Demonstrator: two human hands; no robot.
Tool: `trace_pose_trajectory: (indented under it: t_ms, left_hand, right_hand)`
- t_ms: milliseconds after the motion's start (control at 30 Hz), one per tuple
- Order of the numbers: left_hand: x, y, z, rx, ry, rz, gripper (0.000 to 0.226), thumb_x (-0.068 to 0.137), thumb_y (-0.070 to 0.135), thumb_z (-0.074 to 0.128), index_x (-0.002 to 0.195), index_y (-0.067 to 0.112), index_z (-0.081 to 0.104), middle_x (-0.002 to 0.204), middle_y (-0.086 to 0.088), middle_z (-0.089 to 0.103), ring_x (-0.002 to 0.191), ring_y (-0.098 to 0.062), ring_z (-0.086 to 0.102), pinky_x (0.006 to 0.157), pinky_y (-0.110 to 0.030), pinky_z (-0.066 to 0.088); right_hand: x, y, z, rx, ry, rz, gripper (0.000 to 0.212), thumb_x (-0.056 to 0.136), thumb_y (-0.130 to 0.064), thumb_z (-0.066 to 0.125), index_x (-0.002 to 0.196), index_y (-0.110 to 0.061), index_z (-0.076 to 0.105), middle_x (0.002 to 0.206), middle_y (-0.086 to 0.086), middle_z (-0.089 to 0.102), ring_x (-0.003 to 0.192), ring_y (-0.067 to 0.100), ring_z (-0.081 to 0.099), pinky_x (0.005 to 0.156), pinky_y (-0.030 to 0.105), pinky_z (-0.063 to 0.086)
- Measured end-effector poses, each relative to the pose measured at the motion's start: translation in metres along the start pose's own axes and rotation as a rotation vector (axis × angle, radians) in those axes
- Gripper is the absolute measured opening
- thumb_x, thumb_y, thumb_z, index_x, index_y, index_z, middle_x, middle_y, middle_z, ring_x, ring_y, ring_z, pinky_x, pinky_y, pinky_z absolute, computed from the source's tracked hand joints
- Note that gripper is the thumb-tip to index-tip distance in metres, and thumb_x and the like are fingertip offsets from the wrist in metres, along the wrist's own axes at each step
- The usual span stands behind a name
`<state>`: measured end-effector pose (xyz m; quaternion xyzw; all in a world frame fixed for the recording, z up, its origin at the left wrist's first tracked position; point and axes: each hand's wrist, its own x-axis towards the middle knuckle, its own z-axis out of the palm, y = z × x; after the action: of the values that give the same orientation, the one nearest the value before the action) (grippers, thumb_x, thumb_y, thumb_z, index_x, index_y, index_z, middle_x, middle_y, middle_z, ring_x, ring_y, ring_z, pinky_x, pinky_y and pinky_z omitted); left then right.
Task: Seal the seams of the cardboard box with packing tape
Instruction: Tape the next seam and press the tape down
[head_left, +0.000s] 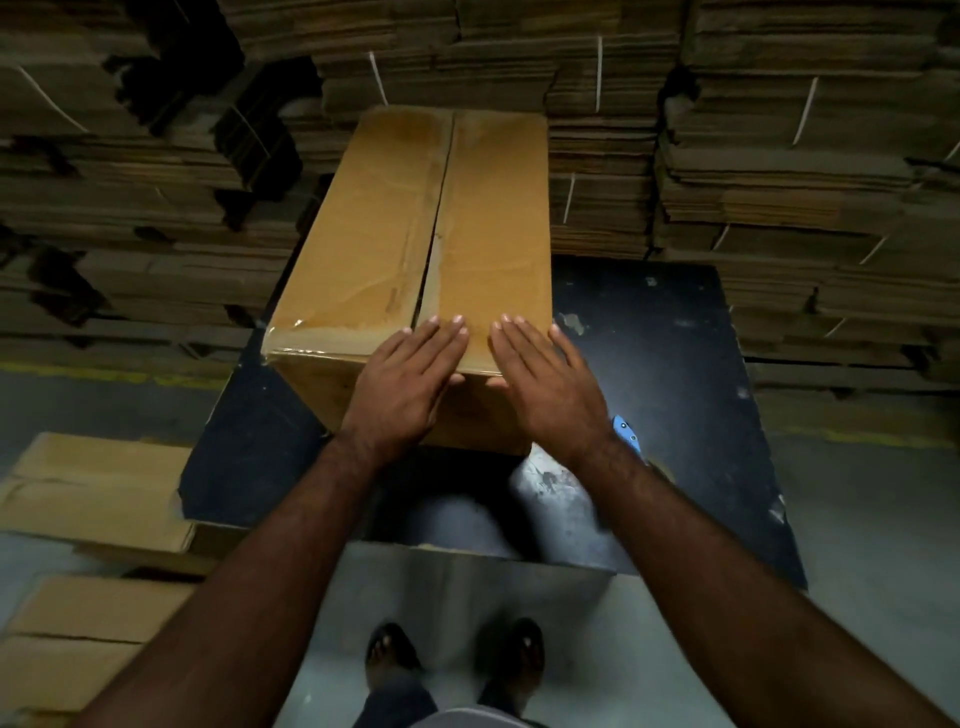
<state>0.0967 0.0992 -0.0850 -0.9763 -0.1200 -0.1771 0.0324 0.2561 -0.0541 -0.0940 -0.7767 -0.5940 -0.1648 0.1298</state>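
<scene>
Both my hands lie flat, fingers straight and close together, palms down on the near end of the cardboard box (415, 234); neither grip pinches or curls round anything. My left hand (402, 387) covers the near end of the centre seam (439, 208), its fingertips reaching just past the top edge onto the right flap. My right hand (540, 384) presses the same flap beside it, near the box's right corner, with the thumb tucked over the near edge onto the front face. The two hands are close but apart, a strip of bare cardboard between them. The box stands on a dark table (675, 389), long axis pointing away from me, toward the table's far left part. Its top flaps are closed; the seam between them shows as a dark line running the length of the top. Glossy clear packing tape (291, 343) catches light along the near left edge and corner; whether tape covers the centre seam, I cannot tell. A small blue object (626, 431) lies on the table just behind my right wrist, partly hidden. Flattened cardboard sheets (98, 488) lie at my lower left. Bundled stacks of flat cardboard (779, 156) fill the background.
</scene>
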Motion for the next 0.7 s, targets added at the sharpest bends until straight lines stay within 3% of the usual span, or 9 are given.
trace_pose_trajectory:
  t_ms: [133,333,433,500,600,700]
  left_hand:
    - [0.001,-0.006,-0.004,-0.035,-0.029,0.027,0.051,0.102,0.029,0.038,0.15,0.014,0.043,0.156,-0.004,0.042,0.143,-0.024,0.041,0.113,-0.043,0.034]
    - [0.002,-0.002,-0.003,-0.042,-0.053,-0.013,0.054,0.101,0.031,0.037,0.152,0.017,0.041,0.158,0.0,0.039,0.145,-0.022,0.037,0.116,-0.042,0.029]
    - [0.004,-0.004,-0.004,-0.046,-0.056,0.005,0.053,0.1,0.03,0.038,0.152,0.017,0.041,0.157,-0.001,0.041,0.145,-0.022,0.038,0.115,-0.041,0.029]
    - [0.003,-0.002,-0.003,-0.053,-0.042,-0.01,0.052,0.1,0.03,0.039,0.151,0.017,0.043,0.156,-0.001,0.042,0.144,-0.022,0.039,0.114,-0.042,0.03]
    - [0.002,0.001,-0.002,-0.06,-0.023,-0.032,0.051,0.101,0.03,0.038,0.15,0.017,0.044,0.156,0.0,0.043,0.144,-0.021,0.039,0.114,-0.041,0.03]
    - [0.002,0.002,-0.004,-0.058,-0.034,-0.028,0.051,0.102,0.03,0.037,0.15,0.017,0.044,0.156,0.0,0.043,0.144,-0.02,0.039,0.114,-0.04,0.029]
  right_hand:
    - [-0.012,0.027,-0.007,0.087,0.015,-0.162,0.048,0.106,-0.029,0.036,0.149,-0.009,0.044,0.154,0.009,0.043,0.146,0.025,0.034,0.119,0.044,0.027]
    - [-0.006,0.011,-0.005,0.109,0.053,-0.094,0.047,0.106,-0.032,0.04,0.146,-0.008,0.049,0.151,0.011,0.048,0.143,0.025,0.04,0.119,0.042,0.027]
    - [-0.011,0.012,0.002,0.15,0.059,-0.07,0.05,0.105,-0.026,0.042,0.152,-0.008,0.039,0.158,0.011,0.037,0.148,0.025,0.029,0.12,0.043,0.025]
    - [-0.022,0.0,0.0,0.41,0.074,0.113,0.054,0.106,-0.021,0.042,0.156,-0.007,0.027,0.165,0.01,0.017,0.153,0.021,0.011,0.122,0.035,0.02]
    - [-0.019,-0.035,-0.01,0.94,0.094,0.528,0.067,0.107,-0.031,0.037,0.159,-0.011,0.001,0.166,0.001,-0.011,0.151,0.003,-0.005,0.121,0.018,0.007]
    - [0.004,-0.041,-0.013,1.3,0.076,0.913,0.061,0.107,-0.043,0.029,0.16,-0.026,0.002,0.166,-0.006,0.006,0.146,0.002,0.013,0.12,0.024,0.013]
